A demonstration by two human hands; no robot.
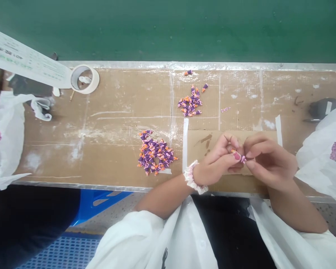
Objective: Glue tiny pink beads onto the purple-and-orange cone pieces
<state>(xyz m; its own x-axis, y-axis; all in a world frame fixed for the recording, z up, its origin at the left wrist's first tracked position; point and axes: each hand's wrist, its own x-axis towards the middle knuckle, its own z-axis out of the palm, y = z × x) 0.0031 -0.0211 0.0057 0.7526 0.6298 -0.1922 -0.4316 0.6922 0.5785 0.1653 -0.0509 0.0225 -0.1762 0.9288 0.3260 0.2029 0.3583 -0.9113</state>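
Over the brown board, my left hand (217, 158) pinches a tiny purple-and-pink figurine (243, 159) between thumb and fingers. My right hand (271, 160) meets it from the other side, its thumb and forefinger closed at the same small figurine. The fingertips cover most of it, so its full shape is hidden. To the left of my hands lies a large pile of small purple figurines (156, 155) with orange and pink parts. A smaller group of like figurines (190, 102) lies farther back. A short row of tiny pink-and-white pieces (225, 109) rests beyond my hands.
A roll of masking tape (93, 83) stands at the back left beside a white printed sheet (30, 61). White plastic bags with pink bits lie at the right (319, 149) and left (12, 138). A dark round object (319, 109) sits at the right. Another person's dark-clothed leg shows lower left.
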